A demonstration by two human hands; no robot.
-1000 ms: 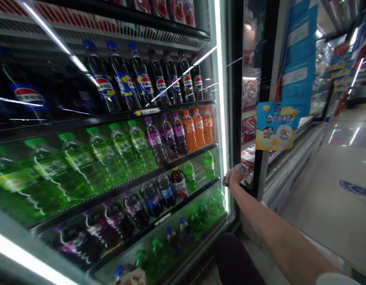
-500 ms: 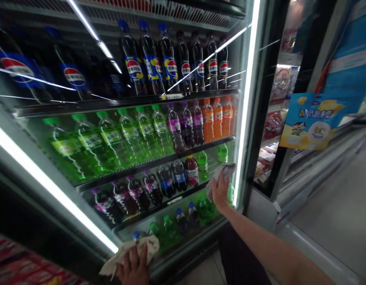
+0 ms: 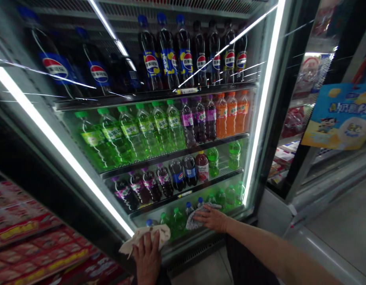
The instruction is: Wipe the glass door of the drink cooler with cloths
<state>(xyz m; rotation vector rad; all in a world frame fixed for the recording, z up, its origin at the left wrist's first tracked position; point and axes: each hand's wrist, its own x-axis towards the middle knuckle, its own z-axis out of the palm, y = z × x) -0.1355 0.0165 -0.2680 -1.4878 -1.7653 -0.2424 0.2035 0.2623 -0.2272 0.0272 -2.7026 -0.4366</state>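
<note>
A glass-door drinks cooler (image 3: 260, 130) fills the view, its shelves lined with cola, green, purple and orange soda bottles. My right hand (image 3: 212, 219) lies flat on a grey cloth (image 3: 194, 221), pressing it against the bottom of the glass door. My left hand (image 3: 147, 257) presses a cream cloth (image 3: 144, 237) flat against the lower left of the same door, fingers stretched out over it.
Bright light strips run along the door's left (image 3: 61, 146) and right (image 3: 261, 107) frames. A neighbouring cooler (image 3: 298, 118) with a blue and yellow poster (image 3: 340, 118) stands to the right. Red packaged goods (image 3: 28, 241) sit at lower left. Grey floor (image 3: 343, 221) spreads to the right.
My right hand has slid the grey cloth down and left from the door's right edge to its bottom. My left hand with the cream cloth came into view; the view swung right.
</note>
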